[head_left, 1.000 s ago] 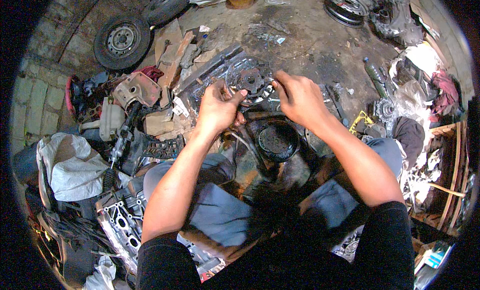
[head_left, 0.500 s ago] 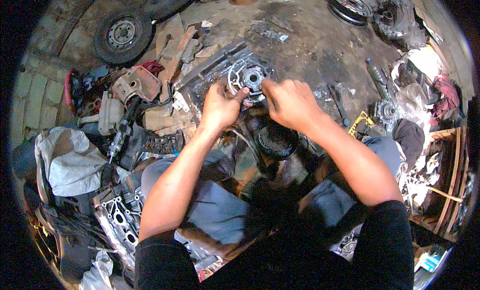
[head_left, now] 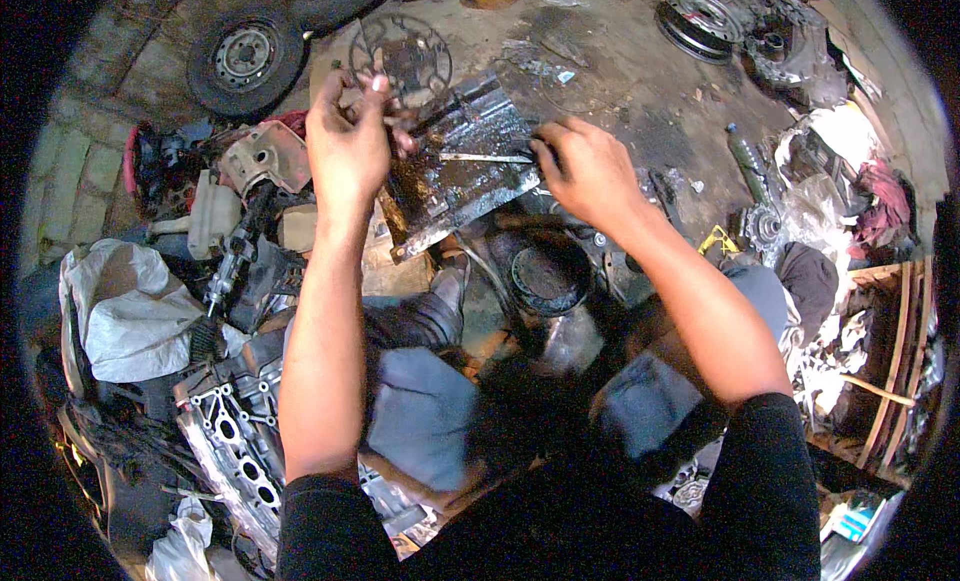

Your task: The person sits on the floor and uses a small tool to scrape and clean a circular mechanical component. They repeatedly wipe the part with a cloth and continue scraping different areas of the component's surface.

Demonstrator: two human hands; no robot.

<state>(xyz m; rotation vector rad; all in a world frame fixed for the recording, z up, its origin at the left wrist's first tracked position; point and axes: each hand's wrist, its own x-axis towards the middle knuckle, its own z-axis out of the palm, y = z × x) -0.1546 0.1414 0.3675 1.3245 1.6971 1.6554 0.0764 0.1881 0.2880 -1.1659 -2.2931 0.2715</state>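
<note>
My left hand (head_left: 350, 131) is raised at the left of the oily metal tray (head_left: 480, 116), its fingers curled at the lower edge of a round, dark openwork part (head_left: 402, 53). That part has a thin rim with gaps through which the ground shows; its exact kind is unclear. My right hand (head_left: 585, 171) is closed over the tray's right edge, pinching a thin, pale metal strip-like tool (head_left: 485, 158) that points left across the tray. Its grip end is hidden by the fingers.
Below the tray is a round black pan-like thing (head_left: 550, 279). To my left are an engine cylinder head (head_left: 235, 446) and a white plastic reservoir (head_left: 213, 216). A wheel (head_left: 245, 59) leans at the back left. A bottle (head_left: 747, 163) lies at right.
My left hand has moved left and up, with the round part away from my right hand. The tray is now largely uncovered, and the pale tool shows in my right hand.
</note>
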